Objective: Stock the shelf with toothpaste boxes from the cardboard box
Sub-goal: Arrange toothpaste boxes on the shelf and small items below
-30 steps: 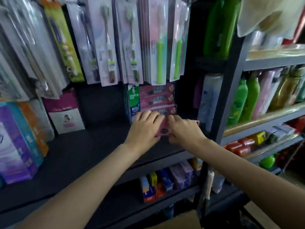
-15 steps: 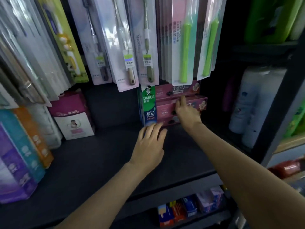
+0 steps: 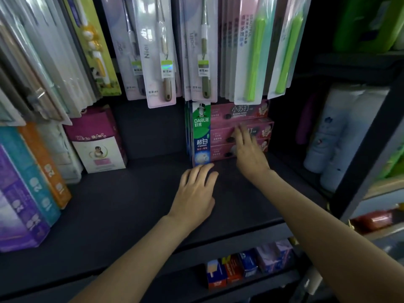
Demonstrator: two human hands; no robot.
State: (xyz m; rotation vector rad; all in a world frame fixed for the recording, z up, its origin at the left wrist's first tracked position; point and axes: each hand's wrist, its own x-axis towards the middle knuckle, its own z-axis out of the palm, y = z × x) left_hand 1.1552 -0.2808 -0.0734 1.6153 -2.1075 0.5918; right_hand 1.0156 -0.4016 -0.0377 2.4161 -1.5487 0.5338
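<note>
Both hands are empty, the right hand (image 3: 247, 154) pressed flat on the stacked pink toothpaste boxes (image 3: 240, 130), the left hand (image 3: 196, 189) spread on the shelf (image 3: 131, 204); another box is probably to be fetched.

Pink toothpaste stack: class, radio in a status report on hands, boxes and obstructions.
Right hand open, flat against pink toothpaste stack. Left hand open, empty, palm-down on shelf near upright Darlie box. Hanging toothbrush packs overlap stack's top edge.

The pink box (image 3: 240, 136) now sits pushed into the far stack; the right hand (image 3: 248, 154) presses its front, and the left hand (image 3: 196, 191) rests flat on the shelf (image 3: 131, 204).
</note>
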